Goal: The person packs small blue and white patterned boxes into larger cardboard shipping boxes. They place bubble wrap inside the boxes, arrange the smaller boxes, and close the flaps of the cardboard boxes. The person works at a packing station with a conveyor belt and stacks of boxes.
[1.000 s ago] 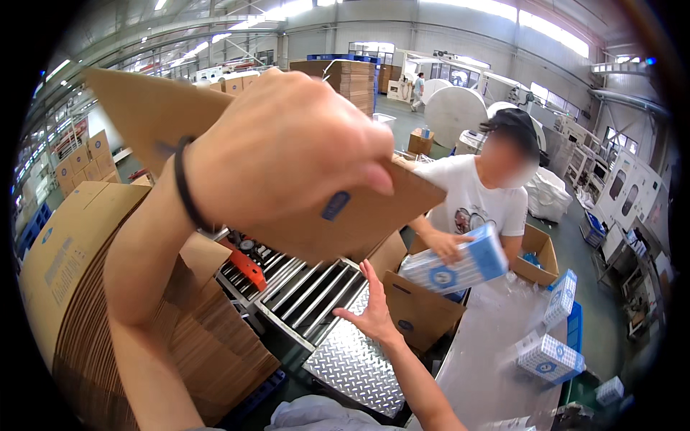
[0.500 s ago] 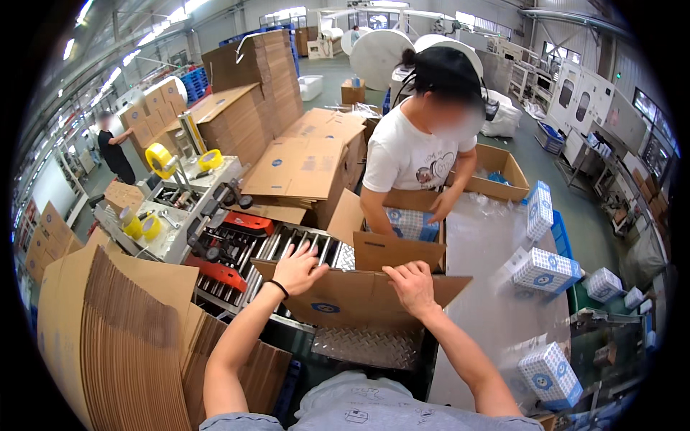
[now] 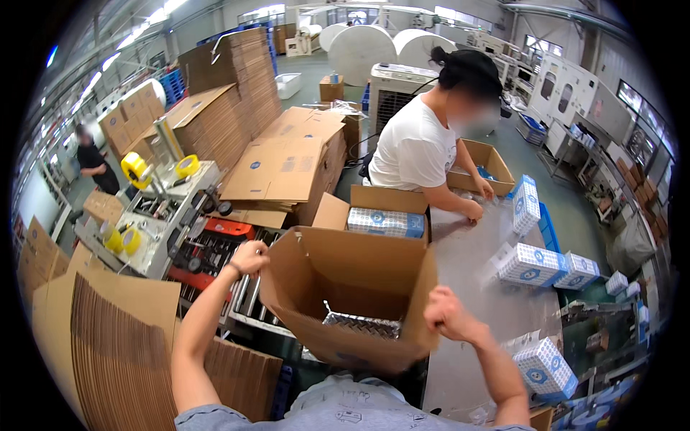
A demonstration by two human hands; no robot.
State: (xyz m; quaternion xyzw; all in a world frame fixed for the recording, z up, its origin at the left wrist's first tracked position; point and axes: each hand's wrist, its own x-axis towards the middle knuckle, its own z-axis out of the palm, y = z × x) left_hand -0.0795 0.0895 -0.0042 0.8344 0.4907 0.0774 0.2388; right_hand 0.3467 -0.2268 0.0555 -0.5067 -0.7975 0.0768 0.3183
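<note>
An opened-out cardboard box [image 3: 345,251] stands in front of me, tilted, with its open top facing me. Its bottom is open too, and the patterned metal plate [image 3: 366,325] shows through it. With fingers closed over its upper left edge, my left hand [image 3: 250,258] grips the box. My right hand [image 3: 451,314] is closed at the right wall, slightly blurred. Just beyond stands another carton [image 3: 388,195] holding a blue-and-white checked package [image 3: 386,222].
Flat cardboard stacks [image 3: 115,352] rise at my left, near a taping machine [image 3: 208,251] and roller conveyor [image 3: 248,294]. At right, a metal table [image 3: 474,287] bears several checked packages [image 3: 532,264]. Across from me, a co-worker [image 3: 417,136] leans over the table by an open carton [image 3: 478,161].
The flat, folded box between my hands has been pulled open into a square sleeve. My hands have moved apart. The co-worker's hands have left the far carton and moved right to the table.
</note>
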